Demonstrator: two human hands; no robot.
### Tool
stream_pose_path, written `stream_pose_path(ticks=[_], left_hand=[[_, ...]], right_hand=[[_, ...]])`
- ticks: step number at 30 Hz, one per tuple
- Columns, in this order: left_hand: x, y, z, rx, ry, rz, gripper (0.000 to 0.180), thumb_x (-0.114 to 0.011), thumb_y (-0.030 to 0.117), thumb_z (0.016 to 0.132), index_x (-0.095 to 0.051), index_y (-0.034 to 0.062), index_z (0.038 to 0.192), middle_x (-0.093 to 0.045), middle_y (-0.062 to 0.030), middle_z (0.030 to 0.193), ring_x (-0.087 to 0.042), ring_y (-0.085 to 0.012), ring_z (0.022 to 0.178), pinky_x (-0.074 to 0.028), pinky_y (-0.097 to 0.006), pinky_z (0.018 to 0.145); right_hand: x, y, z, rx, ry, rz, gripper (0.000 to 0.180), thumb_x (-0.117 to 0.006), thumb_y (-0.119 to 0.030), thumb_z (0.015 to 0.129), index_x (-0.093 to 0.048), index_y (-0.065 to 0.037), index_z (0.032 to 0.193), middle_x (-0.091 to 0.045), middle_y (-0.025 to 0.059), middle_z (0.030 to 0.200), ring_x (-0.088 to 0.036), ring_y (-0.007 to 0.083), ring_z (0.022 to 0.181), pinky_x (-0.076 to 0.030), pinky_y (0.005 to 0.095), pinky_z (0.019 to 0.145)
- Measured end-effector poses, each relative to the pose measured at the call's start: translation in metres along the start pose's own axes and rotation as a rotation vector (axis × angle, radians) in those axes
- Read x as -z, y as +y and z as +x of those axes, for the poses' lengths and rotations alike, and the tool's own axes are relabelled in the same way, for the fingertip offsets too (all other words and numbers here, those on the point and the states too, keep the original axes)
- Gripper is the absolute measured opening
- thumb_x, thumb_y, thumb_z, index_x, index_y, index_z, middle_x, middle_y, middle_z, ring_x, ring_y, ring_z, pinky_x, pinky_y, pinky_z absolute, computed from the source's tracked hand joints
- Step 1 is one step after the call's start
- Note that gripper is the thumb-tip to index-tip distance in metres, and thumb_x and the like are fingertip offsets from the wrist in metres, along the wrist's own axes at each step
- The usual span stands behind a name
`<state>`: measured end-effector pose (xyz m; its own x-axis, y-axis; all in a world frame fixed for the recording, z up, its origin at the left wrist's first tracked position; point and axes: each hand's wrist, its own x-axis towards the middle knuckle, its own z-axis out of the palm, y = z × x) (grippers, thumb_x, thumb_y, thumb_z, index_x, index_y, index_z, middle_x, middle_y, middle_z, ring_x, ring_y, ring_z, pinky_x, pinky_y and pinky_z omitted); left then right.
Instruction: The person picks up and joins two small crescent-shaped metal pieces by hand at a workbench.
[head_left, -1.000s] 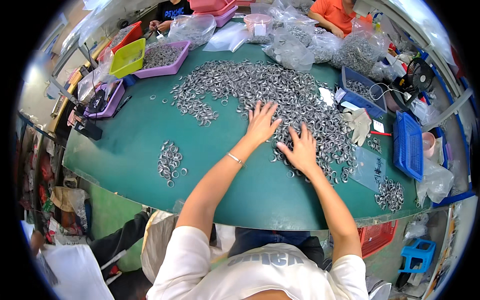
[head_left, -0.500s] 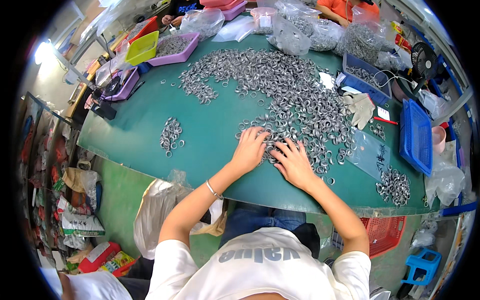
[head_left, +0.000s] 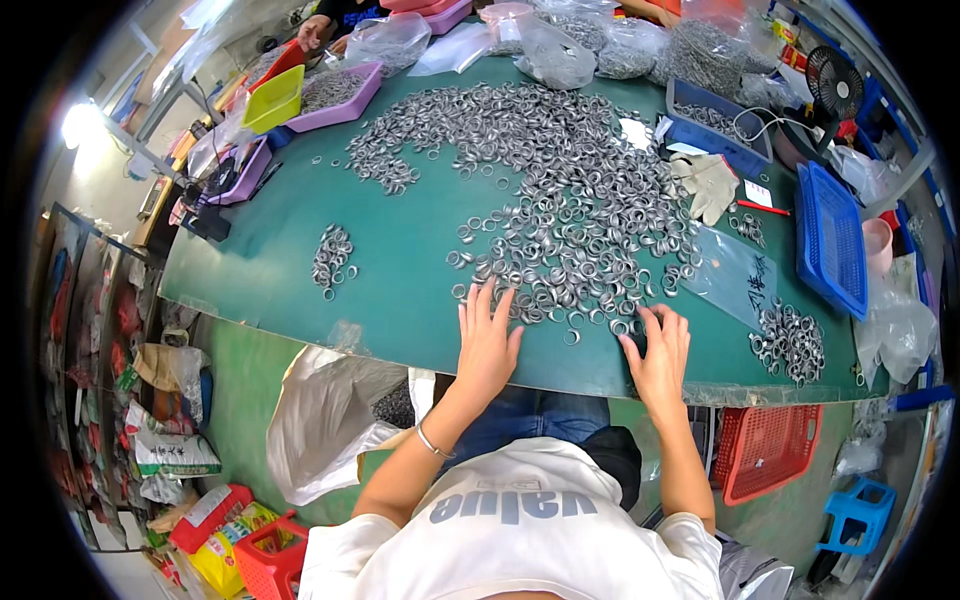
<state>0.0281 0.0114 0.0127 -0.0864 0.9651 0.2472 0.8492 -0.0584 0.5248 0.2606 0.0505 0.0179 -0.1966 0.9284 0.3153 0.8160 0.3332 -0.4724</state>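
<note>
A broad heap of grey metal rings (head_left: 560,190) spreads over the green tabletop. My left hand (head_left: 486,345) lies at the heap's near edge, fingers stretched out and apart, their tips touching a few rings. To the right, my right hand (head_left: 660,360) rests on the table with fingers slightly bent and the thumb apart from them. Its fingertips are beside rings at the heap's near right edge, and I see none held in it. A small pile of rings (head_left: 331,262) sits apart on the left, and another pile (head_left: 788,342) on the right.
A glove (head_left: 706,186), a blue bin of rings (head_left: 720,130) and a stacked blue basket (head_left: 832,240) line the right side. Purple (head_left: 345,95) and yellow trays (head_left: 275,98) stand far left. An open sack (head_left: 325,420) is below the near edge. A co-worker's hand (head_left: 315,32) shows beyond.
Both hands have drawn back toward the near edge and moved further apart, the right one to the right. Rings at the heap's near edge are more spread out. The view has shifted slightly.
</note>
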Motion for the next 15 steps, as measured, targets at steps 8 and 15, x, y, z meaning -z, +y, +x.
stream_pose_path(ticks=[8, 15], left_hand=[[0.003, 0.012, -0.046, -0.118, 0.037, -0.395, 0.031, -0.056, -0.008, 0.074, -0.059, 0.0013, 0.104, -0.051, -0.0157, 0.114, -0.049, -0.0323, 0.109, -0.042, -0.039, 0.090], [-0.008, 0.009, -0.018, -0.181, 0.053, -0.323, 0.029, -0.058, -0.005, 0.073, -0.057, -0.0002, 0.102, -0.051, -0.0150, 0.113, -0.047, -0.0348, 0.109, -0.039, -0.041, 0.091]], right_hand=[[0.017, 0.000, -0.060, 0.016, 0.146, 0.182, 0.023, -0.062, 0.002, 0.071, -0.058, 0.000, 0.094, -0.053, 0.0158, 0.093, -0.050, 0.0321, 0.086, -0.041, 0.0375, 0.077], [0.008, -0.002, -0.028, -0.060, 0.177, 0.182, 0.021, -0.059, 0.001, 0.074, -0.059, 0.001, 0.095, -0.054, 0.0158, 0.095, -0.050, 0.0317, 0.089, -0.041, 0.0377, 0.078]])
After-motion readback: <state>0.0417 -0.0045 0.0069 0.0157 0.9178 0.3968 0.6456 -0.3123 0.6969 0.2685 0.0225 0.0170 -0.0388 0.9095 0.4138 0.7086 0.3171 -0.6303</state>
